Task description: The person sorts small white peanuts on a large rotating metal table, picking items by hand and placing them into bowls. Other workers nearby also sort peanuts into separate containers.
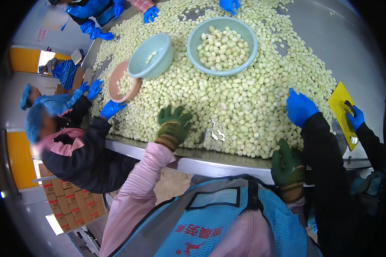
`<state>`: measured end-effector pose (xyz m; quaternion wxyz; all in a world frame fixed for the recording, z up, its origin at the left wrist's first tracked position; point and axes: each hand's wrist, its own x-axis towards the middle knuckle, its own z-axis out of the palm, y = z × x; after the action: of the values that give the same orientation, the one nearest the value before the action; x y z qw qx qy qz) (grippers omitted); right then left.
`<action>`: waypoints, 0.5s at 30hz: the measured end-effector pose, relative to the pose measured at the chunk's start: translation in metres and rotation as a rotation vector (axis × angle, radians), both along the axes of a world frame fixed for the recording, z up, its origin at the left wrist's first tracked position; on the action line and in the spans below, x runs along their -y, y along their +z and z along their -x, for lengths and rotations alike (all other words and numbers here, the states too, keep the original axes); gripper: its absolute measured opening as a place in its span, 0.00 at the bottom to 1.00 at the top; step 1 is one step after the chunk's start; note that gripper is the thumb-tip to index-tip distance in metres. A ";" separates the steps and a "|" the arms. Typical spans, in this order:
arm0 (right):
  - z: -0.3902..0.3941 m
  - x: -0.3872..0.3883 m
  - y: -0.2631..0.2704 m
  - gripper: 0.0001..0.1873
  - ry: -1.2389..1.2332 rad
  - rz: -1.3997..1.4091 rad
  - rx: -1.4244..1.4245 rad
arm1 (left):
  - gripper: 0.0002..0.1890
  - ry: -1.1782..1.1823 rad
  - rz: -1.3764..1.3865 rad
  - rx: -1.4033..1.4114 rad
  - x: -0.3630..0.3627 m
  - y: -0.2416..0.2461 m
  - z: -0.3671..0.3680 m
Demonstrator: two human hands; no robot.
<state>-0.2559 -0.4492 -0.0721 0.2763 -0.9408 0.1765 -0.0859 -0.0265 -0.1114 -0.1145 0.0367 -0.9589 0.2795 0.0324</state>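
Note:
Pale green, oval peeled fruits [225, 106] cover a large metal sorting table. My left hand [174, 125], in a green glove with a striped knit cuff, lies on the fruits near the front edge, its fingers spread. Also green-gloved, my right hand [287, 163] rests at the table's front rim by the edge of the pile, fingers apart; its palm side is partly hidden. Beyond my hands, a large light-blue plastic basin [222, 73] holds many fruits. A smaller light-blue basin [160, 66] with a few fruits tilts against a pink basin [113, 83] that holds some more.
A co-worker's blue-gloved hand [299, 107] reaches over the pile at my right. Another blue-gloved hand [356, 118] holds a yellow plastic scraper [341, 106]. Several co-workers stand at the left and far sides. The steel table rim [193, 163] runs before me. Cardboard boxes [72, 205] are stacked lower left.

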 end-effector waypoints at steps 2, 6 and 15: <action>-0.001 0.004 0.004 0.19 0.058 0.056 0.030 | 0.13 -0.121 0.280 0.079 0.049 -0.005 0.004; -0.004 0.009 0.010 0.18 0.148 0.112 0.128 | 0.16 -0.303 0.390 0.073 0.138 -0.015 0.002; -0.006 0.005 0.004 0.20 0.012 0.035 0.064 | 0.12 -0.279 0.119 -0.079 0.143 -0.046 -0.022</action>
<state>-0.2499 -0.4542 -0.0684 0.2659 -0.9433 0.1604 -0.1175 -0.0049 -0.2540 -0.1603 -0.0270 -0.9092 0.4127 0.0480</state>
